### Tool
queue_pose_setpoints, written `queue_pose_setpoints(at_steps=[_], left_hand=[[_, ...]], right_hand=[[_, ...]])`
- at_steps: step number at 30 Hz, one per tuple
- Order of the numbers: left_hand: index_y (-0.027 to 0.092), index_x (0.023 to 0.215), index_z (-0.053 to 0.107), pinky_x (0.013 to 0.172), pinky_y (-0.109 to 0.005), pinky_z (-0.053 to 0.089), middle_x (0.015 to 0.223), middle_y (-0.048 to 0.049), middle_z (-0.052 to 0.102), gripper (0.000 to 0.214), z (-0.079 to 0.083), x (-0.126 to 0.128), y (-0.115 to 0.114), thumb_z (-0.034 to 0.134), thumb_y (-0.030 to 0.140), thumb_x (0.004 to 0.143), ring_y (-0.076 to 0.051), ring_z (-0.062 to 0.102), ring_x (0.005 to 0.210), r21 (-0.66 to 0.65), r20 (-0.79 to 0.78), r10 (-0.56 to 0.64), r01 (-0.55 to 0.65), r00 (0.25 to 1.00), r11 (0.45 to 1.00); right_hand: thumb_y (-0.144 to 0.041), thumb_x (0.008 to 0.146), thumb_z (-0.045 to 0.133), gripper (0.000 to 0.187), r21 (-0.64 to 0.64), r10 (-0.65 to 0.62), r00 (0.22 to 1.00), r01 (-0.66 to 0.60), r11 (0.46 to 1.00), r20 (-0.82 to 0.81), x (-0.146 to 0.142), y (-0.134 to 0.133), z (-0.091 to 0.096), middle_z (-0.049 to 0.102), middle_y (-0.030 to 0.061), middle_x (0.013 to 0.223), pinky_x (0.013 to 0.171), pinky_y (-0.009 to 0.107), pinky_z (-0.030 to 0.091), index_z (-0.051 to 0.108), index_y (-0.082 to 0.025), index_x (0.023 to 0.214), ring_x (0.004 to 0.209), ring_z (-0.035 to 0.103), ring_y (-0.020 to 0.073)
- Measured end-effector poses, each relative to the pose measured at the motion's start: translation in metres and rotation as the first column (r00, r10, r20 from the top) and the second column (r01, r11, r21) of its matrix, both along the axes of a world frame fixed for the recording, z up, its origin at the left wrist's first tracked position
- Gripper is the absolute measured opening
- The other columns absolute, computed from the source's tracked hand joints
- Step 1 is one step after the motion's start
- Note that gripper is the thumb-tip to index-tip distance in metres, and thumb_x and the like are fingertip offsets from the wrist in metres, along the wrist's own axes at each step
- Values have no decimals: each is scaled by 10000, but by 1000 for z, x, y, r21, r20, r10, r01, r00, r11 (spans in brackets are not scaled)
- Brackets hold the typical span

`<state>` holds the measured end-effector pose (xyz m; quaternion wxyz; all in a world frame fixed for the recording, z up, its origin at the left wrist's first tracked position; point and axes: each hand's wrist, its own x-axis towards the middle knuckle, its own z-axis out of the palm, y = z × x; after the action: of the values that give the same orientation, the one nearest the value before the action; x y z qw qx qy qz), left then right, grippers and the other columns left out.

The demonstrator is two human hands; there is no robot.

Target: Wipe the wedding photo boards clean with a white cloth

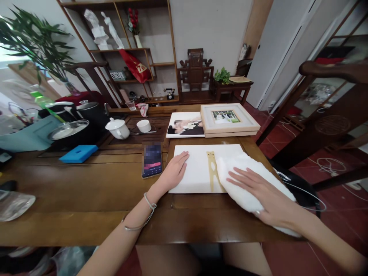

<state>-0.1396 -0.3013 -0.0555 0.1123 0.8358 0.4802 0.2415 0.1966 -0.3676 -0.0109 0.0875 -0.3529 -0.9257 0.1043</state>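
Observation:
A white rectangular board (198,168) lies face down on the wooden table (86,191), with a gold-coloured stand strip (212,168) running down its back. My left hand (174,171) rests flat on the board's left edge, fingers stretched out. My right hand (264,195) lies flat, fingers spread, on a white cloth (244,180) that covers the board's right part and hangs over the table's right side. A bracelet hangs on my left wrist.
A phone (151,160) lies just left of the board. Behind it sit a photo print (185,124) and a framed photo (228,119). A white teapot (118,128), cup (143,125), blue box (78,153) and pots (71,130) stand further left. Dark chair (330,115) at right.

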Motion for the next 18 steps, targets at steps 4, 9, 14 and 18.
queue_pose_setpoints(at_steps=[4,9,14,18], left_hand=[[98,1370,467,1172,-468,307,1476,-155,448,432,1,0,0,327,234,985,-243,359,1410,-9,-25,-3,3,1000,1000],[102,1366,472,1167,-471,316,1470,-156,456,429,1,0,1,334,237,983,-244,364,1407,-4,-20,-2,2,1000,1000],[145,1364,482,1163,-478,325,1468,-130,466,419,2,0,0,350,248,980,-243,378,1400,-2,6,-3,3,1000,1000],[133,1362,486,1160,-484,330,1463,-140,470,425,2,0,0,341,251,980,-248,387,1394,-6,10,-3,3,1000,1000]], right_hand=[[-228,743,542,772,-107,4,999,-9,994,-53,15,-5,7,349,6,1542,1168,514,237,347,-284,1488,1423,273,306],[-311,904,453,596,-122,-167,986,163,979,-25,4,50,-2,314,38,1559,1171,512,218,341,-259,1487,1442,225,274],[-212,806,479,687,43,-243,970,242,969,28,-33,98,-9,304,108,1557,1177,537,150,339,-166,1478,1451,191,285],[-199,750,484,745,83,-291,955,285,955,64,-48,82,-11,314,114,1551,1148,611,151,330,-184,1479,1445,197,318]])
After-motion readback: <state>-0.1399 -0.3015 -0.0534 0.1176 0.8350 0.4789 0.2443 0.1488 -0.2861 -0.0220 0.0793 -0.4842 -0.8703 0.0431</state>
